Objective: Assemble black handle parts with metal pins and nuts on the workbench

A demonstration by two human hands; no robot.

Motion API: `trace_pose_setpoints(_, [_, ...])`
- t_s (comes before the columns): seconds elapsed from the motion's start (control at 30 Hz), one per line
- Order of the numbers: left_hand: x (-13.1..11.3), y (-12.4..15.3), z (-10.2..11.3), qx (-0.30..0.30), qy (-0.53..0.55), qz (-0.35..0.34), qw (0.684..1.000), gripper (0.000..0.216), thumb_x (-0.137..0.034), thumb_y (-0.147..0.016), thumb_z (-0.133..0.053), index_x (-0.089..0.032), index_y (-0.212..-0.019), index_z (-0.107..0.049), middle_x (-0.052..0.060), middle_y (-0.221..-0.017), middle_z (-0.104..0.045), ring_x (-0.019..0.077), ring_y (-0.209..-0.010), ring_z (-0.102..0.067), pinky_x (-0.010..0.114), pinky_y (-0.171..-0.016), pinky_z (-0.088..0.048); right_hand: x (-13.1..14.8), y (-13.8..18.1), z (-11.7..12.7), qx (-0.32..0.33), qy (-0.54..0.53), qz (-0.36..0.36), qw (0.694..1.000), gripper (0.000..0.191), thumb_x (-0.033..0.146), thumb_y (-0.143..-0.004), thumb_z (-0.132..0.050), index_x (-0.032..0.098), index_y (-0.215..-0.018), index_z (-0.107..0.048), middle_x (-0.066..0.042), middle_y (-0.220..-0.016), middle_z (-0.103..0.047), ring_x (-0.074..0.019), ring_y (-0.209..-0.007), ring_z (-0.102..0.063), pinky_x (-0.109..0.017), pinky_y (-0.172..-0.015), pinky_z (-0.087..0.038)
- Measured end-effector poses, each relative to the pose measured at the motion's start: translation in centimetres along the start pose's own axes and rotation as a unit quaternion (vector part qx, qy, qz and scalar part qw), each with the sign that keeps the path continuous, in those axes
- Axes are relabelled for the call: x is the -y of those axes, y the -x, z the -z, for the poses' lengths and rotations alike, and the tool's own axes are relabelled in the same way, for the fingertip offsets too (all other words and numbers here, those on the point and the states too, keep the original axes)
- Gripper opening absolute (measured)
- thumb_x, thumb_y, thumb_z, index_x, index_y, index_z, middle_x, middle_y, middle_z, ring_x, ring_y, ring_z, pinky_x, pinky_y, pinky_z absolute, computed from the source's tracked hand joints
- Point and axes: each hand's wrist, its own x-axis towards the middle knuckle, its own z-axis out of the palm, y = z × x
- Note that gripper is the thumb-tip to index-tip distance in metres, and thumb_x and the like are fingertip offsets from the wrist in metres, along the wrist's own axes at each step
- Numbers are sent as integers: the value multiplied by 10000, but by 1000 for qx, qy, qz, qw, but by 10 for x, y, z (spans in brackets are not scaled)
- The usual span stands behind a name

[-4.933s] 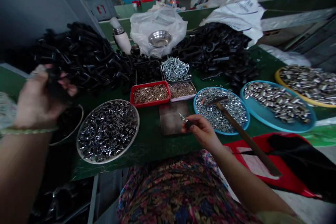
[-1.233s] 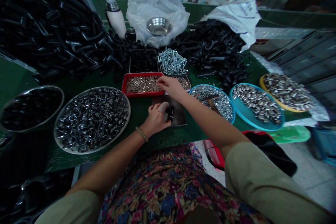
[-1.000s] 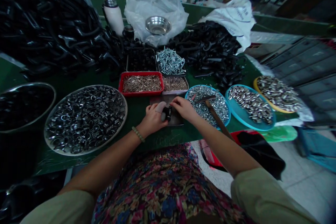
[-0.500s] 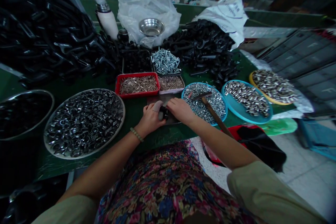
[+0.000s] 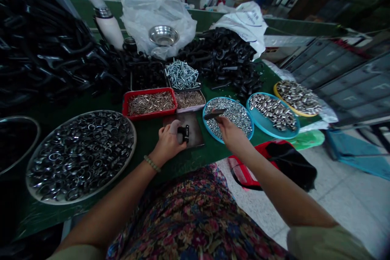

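My left hand (image 5: 169,140) is closed on a small black part (image 5: 184,133), holding it over a flat metal plate (image 5: 196,134). A pale covering wraps the thumb, and a bead bracelet circles the wrist. My right hand (image 5: 230,132) grips a hammer (image 5: 215,113) close to its dark head; the hand hides most of the handle. The hammer is above a blue round tray (image 5: 252,132) full of small shiny metal pieces. Behind the plate stand a red tray (image 5: 124,105) of thin pins and a pale tray (image 5: 190,109) of tiny fasteners.
At left is a large round tray (image 5: 134,146) of black rings. Long bolts (image 5: 182,74) and heaps of black parts (image 5: 225,59) lie farther back. Blue and yellow trays (image 5: 297,130) of metal sleeves are at right. A red and black bag (image 5: 289,162) sits by the table's front edge.
My right hand has left the black part, moved right and taken hold of the hammer. My left hand keeps the black part over the plate. The whole view has shifted slightly.
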Motion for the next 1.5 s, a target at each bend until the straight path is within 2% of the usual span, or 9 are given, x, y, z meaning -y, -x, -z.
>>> trace_pose_setpoints(0.27, [2, 2, 2, -4, 0, -1, 1000, 677, -292, -697, -657, -194, -1298, -361, 105, -1223, -592, 275, -1150, -527, 444, -1020, -306, 59, 6, 4, 23, -89, 126, 988, 327, 293, -983, -342, 223, -1258, -505, -116, -1073, -682, -253, -929, -663, -365, -777, -485])
trace_pose_setpoints(0.5, [-3, -3, 9, 33, -49, -96, 994, 436, -241, -777, -590, -272, -1210, -561, 91, -1201, -610, 296, -1160, -531, 572, -1134, -125, -8, 0, -17, -39, 48, -20, 998, 394, 354, -994, -321, 242, -1350, -446, -118, -1164, -645, -243, -847, -674, -336, -688, -486])
trace_pose_setpoints(0.6, [-6, -15, 17, 45, 99, -33, 994, 390, -281, -793, -546, -224, -1176, -597, 118, -1222, -606, 313, -1189, -521, 563, -1117, -227, -52, -6, -18, -55, 121, -79, 988, 400, 374, -979, -366, 218, -1323, -497, -135, -1143, -632, -253, -858, -661, -354, -711, -497])
trace_pose_setpoints(0.67, [-9, -23, 28, 56, 303, 59, 950, 389, -359, -833, -468, -196, -1163, -594, 125, -1201, -623, 310, -1156, -555, 549, -1058, -348, -84, -19, -12, -55, 126, -81, 987, 360, 346, -977, -386, 195, -1247, -569, -137, -1151, -620, -251, -991, -627, -350, -828, -483])
trace_pose_setpoints(0.83, [-28, -38, 58, 90, 669, 199, 710, 432, -460, -880, -376, -177, -1156, -553, 113, -1008, -682, 260, -904, -669, 449, -784, -556, -161, -69, 19, -73, 97, -142, 982, 397, 76, -916, -350, 97, -1238, -582, -216, -1267, -537, -263, -1112, -575, -355, -919, -437])
trace_pose_setpoints(1.0, [-53, -41, 54, -54, 685, 252, 681, 510, -158, -738, -676, -242, -1188, -450, 7, -888, -662, 154, -752, -686, 281, -684, -560, -198, -92, 28, -57, 51, -132, 988, 259, 87, -828, -512, 113, -1036, -664, -179, -1180, -603, -274, -1076, -591, -367, -926, -442])
trace_pose_setpoints(1.17, [-59, -39, 42, -65, 681, 231, 692, 619, -105, -668, -714, -277, -1177, -408, -7, -919, -667, 148, -744, -692, 280, -695, -564, -214, -89, 24, -279, -110, -255, 919, 338, 297, -845, -567, 83, -1105, -546, -190, -1030, -634, -296, -984, -620, -430, -853, -488])
trace_pose_setpoints(1.33, [-60, -36, 37, -74, 652, 232, 718, 500, -136, -644, -738, -219, -1057, -470, -6, -858, -665, 113, -654, -646, 212, -591, -526, -170, -74, 19, -341, -400, -154, 837, 248, 424, -850, -553, 208, -973, -547, -37, -770, -620, -180, -675, -627, -371, -700, -533])
trace_pose_setpoints(1.5, [-59, -32, 35, -82, 657, 239, 710, 438, -291, -690, -762, -214, -1028, -493, -15, -808, -639, 122, -641, -626, 226, -561, -512, -52, -39, 11, -113, -544, 30, 831, 270, 415, -778, -684, 215, -943, -606, 15, -719, -615, -128, -621, -599, -305, -635, -525])
